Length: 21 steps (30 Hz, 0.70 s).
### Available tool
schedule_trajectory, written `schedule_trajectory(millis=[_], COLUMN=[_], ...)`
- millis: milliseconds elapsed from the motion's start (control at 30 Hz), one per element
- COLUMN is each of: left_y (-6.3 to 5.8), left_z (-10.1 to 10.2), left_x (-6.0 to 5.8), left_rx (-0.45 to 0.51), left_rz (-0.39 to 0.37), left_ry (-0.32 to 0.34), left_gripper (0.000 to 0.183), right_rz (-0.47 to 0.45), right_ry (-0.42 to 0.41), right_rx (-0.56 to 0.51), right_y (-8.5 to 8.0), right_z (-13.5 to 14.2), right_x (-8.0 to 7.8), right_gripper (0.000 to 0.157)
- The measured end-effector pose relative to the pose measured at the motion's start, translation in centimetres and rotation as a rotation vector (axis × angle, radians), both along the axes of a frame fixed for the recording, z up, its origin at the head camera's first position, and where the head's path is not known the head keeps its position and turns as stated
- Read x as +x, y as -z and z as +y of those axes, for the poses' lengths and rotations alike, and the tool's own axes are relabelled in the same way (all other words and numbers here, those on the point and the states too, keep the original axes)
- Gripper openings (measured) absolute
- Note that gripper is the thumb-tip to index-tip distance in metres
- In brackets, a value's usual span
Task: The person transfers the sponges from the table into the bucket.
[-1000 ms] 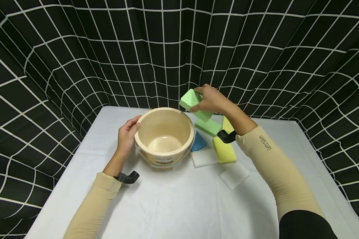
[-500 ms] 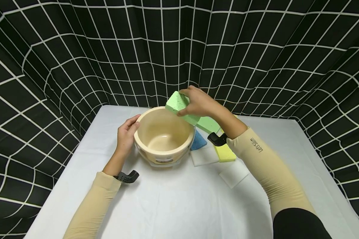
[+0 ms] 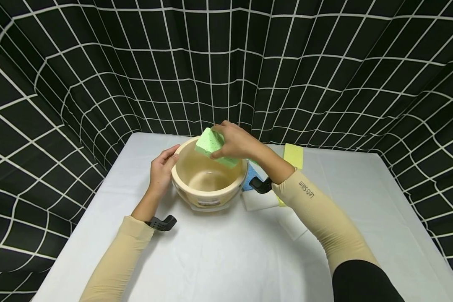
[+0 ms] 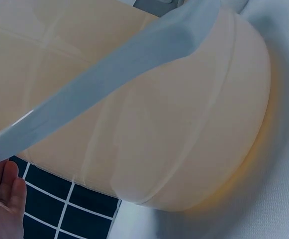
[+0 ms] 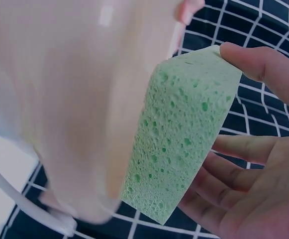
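A cream plastic bucket [image 3: 208, 193] stands on the white-covered table, its inside visible from above. At its left rim is my left hand [image 3: 161, 170], thumb over the edge and fingers along the outside. A pale handle [image 4: 99, 79] crosses the bucket's wall in the left wrist view. My right hand [image 3: 237, 142] grips a thick light-green sponge [image 3: 210, 141] between thumb and fingers, tilted over the bucket's far right rim. Pores cover the sponge's broad face in the right wrist view, where the bucket wall rises beside it.
To the bucket's right lie a blue sponge [image 3: 251, 180], a white pad [image 3: 259, 201], a thin white sheet [image 3: 292, 224] and a yellow sponge [image 3: 293, 155]. My right forearm hides most of another green and another yellow piece. A black gridded curtain [image 3: 226, 63] surrounds the table.
My right hand has carried the green sponge leftward and down, from right of the bucket to over its opening. My left hand has stayed at the rim.
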State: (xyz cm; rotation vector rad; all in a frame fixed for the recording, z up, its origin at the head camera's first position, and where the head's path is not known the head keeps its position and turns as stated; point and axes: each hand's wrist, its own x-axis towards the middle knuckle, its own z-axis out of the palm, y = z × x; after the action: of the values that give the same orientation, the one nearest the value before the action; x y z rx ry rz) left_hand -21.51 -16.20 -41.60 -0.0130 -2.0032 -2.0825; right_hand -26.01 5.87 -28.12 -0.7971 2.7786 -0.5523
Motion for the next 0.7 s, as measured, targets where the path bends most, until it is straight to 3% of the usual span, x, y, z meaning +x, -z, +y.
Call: schedule_trajectory(millis=[700], left_y=[0.3], left_z=[-0.1], left_x=[-0.2], left_rx=[0.011], left_rz=[0.007], left_ry=[-0.007], left_gripper=[0.036], right_rz=[-0.002], right_ry=[-0.069], right_rx=[0.095], right_y=[4.7], right_z=[-1.6], right_x=[0.3], right_gripper=[0.086])
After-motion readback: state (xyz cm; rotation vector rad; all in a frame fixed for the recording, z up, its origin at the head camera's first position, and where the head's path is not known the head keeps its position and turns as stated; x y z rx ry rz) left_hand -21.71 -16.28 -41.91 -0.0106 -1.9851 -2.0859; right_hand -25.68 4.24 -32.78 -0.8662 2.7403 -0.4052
